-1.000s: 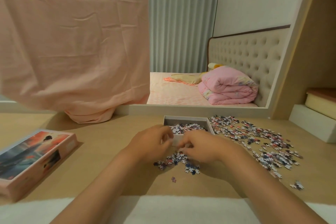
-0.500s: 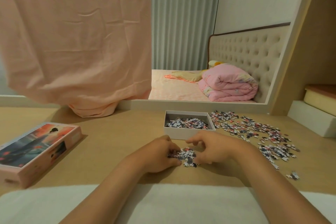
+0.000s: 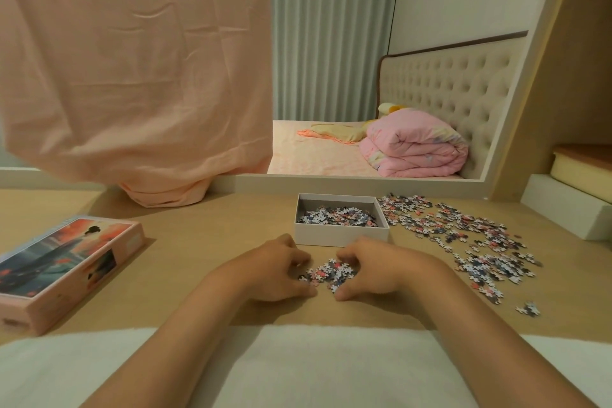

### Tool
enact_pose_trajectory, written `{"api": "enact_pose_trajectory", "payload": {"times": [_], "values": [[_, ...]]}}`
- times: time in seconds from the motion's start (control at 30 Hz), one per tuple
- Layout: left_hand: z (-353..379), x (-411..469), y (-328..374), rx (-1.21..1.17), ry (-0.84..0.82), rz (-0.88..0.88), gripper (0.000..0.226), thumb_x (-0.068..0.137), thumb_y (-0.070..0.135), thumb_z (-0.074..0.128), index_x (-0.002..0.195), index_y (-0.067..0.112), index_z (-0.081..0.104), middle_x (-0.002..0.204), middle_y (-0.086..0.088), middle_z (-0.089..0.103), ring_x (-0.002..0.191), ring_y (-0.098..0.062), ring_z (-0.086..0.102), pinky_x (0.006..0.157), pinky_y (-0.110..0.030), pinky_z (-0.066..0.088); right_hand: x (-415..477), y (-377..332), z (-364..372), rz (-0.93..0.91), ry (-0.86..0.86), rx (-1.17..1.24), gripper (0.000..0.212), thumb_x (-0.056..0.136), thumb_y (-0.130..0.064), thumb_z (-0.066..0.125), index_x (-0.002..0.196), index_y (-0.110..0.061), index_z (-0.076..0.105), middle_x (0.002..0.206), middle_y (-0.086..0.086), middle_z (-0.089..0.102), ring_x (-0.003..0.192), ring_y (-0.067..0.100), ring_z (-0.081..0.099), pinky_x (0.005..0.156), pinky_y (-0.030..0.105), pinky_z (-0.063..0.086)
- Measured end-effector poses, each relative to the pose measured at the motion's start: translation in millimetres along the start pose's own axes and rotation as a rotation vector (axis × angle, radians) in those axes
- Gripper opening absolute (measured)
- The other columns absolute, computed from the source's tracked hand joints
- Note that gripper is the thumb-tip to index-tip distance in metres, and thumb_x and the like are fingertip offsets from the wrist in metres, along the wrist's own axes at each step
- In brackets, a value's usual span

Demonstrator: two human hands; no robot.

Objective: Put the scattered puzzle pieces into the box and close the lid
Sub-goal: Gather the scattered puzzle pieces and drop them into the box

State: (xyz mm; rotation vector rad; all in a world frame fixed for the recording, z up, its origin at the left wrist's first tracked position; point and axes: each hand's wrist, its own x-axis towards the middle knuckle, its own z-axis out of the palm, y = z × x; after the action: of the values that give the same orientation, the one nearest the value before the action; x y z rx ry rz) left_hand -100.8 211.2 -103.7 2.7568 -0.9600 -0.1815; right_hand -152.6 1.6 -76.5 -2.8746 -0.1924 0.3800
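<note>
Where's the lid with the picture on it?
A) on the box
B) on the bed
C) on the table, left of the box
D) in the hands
C: the lid lies picture up, far left of the open box.

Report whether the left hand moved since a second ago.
Yes. The left hand drew back from the white box toward the person, gripping puzzle pieces.

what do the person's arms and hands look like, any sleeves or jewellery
No sleeves in view: the left forearm and right forearm are bare to the frame's edge. The left hand and right hand wear no gloves, and no rings, watch or bracelet show.
</note>
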Motion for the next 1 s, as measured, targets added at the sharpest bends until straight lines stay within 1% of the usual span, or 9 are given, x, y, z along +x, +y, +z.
{"api": "enact_pose_trajectory", "payload": {"times": [0.03, 0.1, 0.23, 0.37, 0.53, 0.63, 0.8, 0.93, 1.0], "values": [[2.5, 1.3, 2.9, -0.002, 0.007, 0.023, 0.062, 0.083, 0.062, 0.061, 0.136, 0.032, 0.05, 0.123, 0.008, 0.041, 0.112, -0.014, 0.049, 0.1, -0.037, 0.042, 0.9, -2.2, 1.2, -0.003, 0.009, 0.011, 0.065, 0.079, -0.052, 0.076, 0.133, -0.021, 0.057, 0.127, 0.0, 0.06, 0.109, 0.019, 0.058, 0.09, 0.034, 0.047], [6.4, 4.3, 9.6, 0.014, 0.014, 0.079, 0.055, 0.09, 0.054, 0.058, 0.139, 0.031, 0.048, 0.126, 0.005, 0.04, 0.114, -0.016, 0.048, 0.099, -0.035, 0.041, 3.8, -5.7, 2.6, -0.02, 0.015, 0.067, 0.068, 0.082, -0.048, 0.076, 0.141, -0.021, 0.053, 0.131, -0.001, 0.061, 0.115, 0.021, 0.058, 0.097, 0.036, 0.047], [11.0, 9.4, 16.1, -0.003, 0.035, 0.118, 0.049, 0.092, 0.045, 0.058, 0.138, 0.03, 0.052, 0.123, 0.002, 0.045, 0.111, -0.018, 0.051, 0.096, -0.035, 0.043, 11.9, -8.3, 6.9, -0.022, 0.067, 0.107, 0.04, 0.084, -0.041, 0.076, 0.12, -0.025, 0.07, 0.096, -0.001, 0.069, 0.087, 0.019, 0.066, 0.078, 0.034, 0.053], [13.2, 12.0, 17.7, -0.081, 0.13, 0.074, 0.041, 0.088, 0.044, 0.065, 0.125, 0.027, 0.062, 0.114, 0.003, 0.051, 0.102, -0.018, 0.056, 0.088, -0.032, 0.046, 16.1, -9.4, 10.5, 0.002, 0.141, 0.168, 0.03, 0.084, -0.033, 0.077, 0.113, -0.023, 0.074, 0.078, -0.012, 0.06, 0.066, 0.008, 0.06, 0.056, 0.022, 0.042], [15.5, 14.2, 18.6, -0.137, 0.258, 0.083, 0.024, 0.087, 0.034, 0.07, 0.108, 0.023, 0.07, 0.103, 0.002, 0.061, 0.088, -0.013, 0.056, 0.07, -0.017, 0.037, 19.7, -9.7, 11.5, 0.03, 0.19, 0.265, 0.028, 0.082, -0.028, 0.081, 0.108, -0.021, 0.076, 0.096, -0.003, 0.071, 0.085, 0.014, 0.066, 0.071, 0.026, 0.051], [15.6, 14.1, 15.9, -0.187, 0.318, 0.072, 0.017, 0.087, 0.029, 0.07, 0.102, 0.021, 0.072, 0.097, 0.004, 0.067, 0.079, -0.007, 0.053, 0.062, -0.007, 0.035, 23.6, -9.1, 16.8, 0.05, 0.229, 0.411, 0.023, 0.08, -0.02, 0.082, 0.103, -0.018, 0.077, 0.093, 0.001, 0.074, 0.075, 0.018, 0.069, 0.074, 0.032, 0.059], [17.4, 19.7, 12.4, -0.423, 0.362, -0.033, 0.004, 0.087, 0.025, 0.072, 0.09, 0.024, 0.072, 0.087, 0.008, 0.069, 0.073, -0.003, 0.06, 0.064, -0.018, 0.046, 27.4, -5.0, 21.7, 0.096, 0.27, 0.792, 0.015, 0.079, -0.006, 0.082, 0.092, -0.008, 0.077, 0.085, 0.013, 0.075, 0.063, 0.022, 0.067, 0.072, 0.039, 0.063], [4.7, 30.6, 16.3, -0.701, 0.387, -0.056, 0.005, 0.086, 0.015, 0.073, 0.091, 0.014, 0.072, 0.081, -0.008, 0.071, 0.067, -0.014, 0.06, 0.066, -0.029, 0.051, 27.7, -3.6, 13.6, 0.078, 0.318, 1.049, 0.011, 0.079, 0.0, 0.078, 0.088, -0.007, 0.076, 0.076, 0.012, 0.069, 0.058, 0.021, 0.058, 0.06, 0.035, 0.055], [-8.3, 38.7, 19.1, -0.766, 0.413, -0.043, 0.006, 0.086, 0.013, 0.072, 0.091, 0.01, 0.072, 0.079, -0.012, 0.071, 0.065, -0.016, 0.059, 0.065, -0.033, 0.054, 31.4, -0.4, -0.2, 0.049, 0.381, 1.027, 0.011, 0.08, -0.003, 0.079, 0.084, -0.014, 0.077, 0.079, 0.011, 0.073, 0.061, 0.019, 0.064, 0.063, 0.034, 0.059]]}}
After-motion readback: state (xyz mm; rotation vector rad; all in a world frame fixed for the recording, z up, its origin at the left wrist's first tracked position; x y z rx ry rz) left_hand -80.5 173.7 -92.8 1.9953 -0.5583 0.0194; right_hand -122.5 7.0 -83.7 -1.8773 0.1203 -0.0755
